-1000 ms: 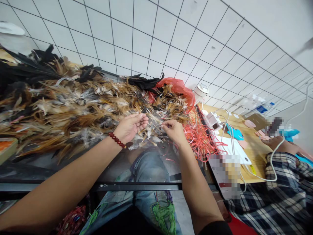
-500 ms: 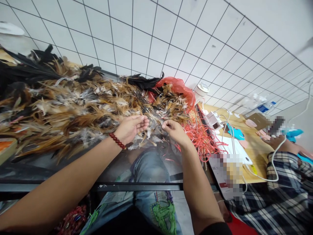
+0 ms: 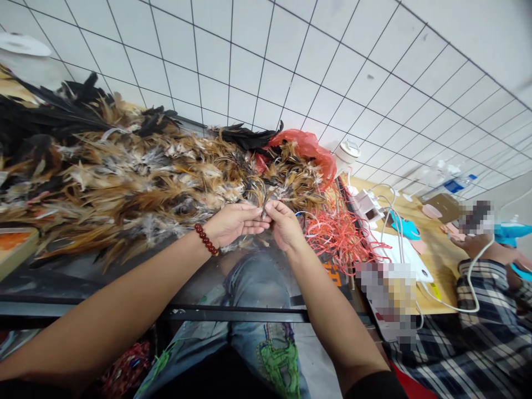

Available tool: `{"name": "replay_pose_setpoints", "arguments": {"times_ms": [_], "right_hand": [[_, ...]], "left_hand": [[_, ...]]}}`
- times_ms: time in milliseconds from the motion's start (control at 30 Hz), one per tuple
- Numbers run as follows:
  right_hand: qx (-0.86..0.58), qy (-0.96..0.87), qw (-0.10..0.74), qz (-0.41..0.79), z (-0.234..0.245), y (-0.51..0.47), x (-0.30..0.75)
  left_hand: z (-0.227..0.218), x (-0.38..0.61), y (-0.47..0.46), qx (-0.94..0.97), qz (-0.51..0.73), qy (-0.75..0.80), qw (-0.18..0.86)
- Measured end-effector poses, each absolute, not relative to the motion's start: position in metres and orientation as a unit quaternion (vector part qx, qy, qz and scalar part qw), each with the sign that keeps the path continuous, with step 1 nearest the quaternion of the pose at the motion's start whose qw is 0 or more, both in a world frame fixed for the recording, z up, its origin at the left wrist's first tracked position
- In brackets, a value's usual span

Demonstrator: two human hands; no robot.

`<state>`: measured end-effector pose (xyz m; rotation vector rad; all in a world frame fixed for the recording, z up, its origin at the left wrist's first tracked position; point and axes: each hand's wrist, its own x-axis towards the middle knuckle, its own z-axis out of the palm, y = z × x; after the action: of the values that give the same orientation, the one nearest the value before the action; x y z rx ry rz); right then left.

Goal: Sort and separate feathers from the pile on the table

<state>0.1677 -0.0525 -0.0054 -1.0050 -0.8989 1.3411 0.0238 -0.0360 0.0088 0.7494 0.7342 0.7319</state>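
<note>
Fingertip to fingertip, my left hand (image 3: 240, 224) and my right hand (image 3: 286, 224) meet over the front of the feather heap. A small feather (image 3: 264, 211) shows between the two thumbs, its tip pointing away from me. Both hands are closed in a pinch around its lower end, which the fingers hide. Behind them spreads a big pile of brown and white feathers (image 3: 153, 177). More brown feathers (image 3: 299, 180) lie in front of a red plastic bag (image 3: 310, 147). A beaded bracelet circles my left wrist.
Long black feathers (image 3: 50, 113) lie at the far left, above an orange-filled box (image 3: 16, 246). On the right are tangled red strings (image 3: 332, 233), a lidded white container (image 3: 347, 154), a charger (image 3: 366, 205) with cables, and a person in a checked sleeve (image 3: 482, 282).
My hands were apart and have come together. The left moved right, the right moved left, and they meet at the feather. The view has shifted slightly.
</note>
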Motion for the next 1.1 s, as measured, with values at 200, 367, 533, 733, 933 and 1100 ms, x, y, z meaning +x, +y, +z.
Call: {"name": "replay_pose_setpoints", "arguments": {"times_ms": [200,367,533,733,933,1100], "right_hand": [[-0.447,-0.419,0.607,0.506,-0.0097,-0.0523,0.1642],[-0.446,-0.401,0.61,0.518,-0.0112,-0.0514,0.1645],[-0.449,-0.375,0.583,0.563,-0.0083,-0.0518,0.1663],[-0.437,-0.427,0.61,0.506,-0.0087,-0.0519,0.1662],[-0.451,-0.42,0.599,0.511,-0.0113,-0.0504,0.1684],[-0.416,-0.406,0.526,0.621,-0.0031,-0.0543,0.1697]], "left_hand": [[0.0062,0.0266,-0.0381,0.368,0.341,0.366,0.784],[0.0073,0.0253,-0.0363,0.383,0.371,0.353,0.769],[0.0079,0.0228,-0.0345,0.385,0.38,0.344,0.767],[0.004,0.0244,-0.0363,0.417,0.359,0.333,0.766],[0.0059,0.0223,-0.0363,0.414,0.321,0.328,0.786],[0.0063,0.0193,-0.0332,0.365,0.285,0.325,0.825]]}}
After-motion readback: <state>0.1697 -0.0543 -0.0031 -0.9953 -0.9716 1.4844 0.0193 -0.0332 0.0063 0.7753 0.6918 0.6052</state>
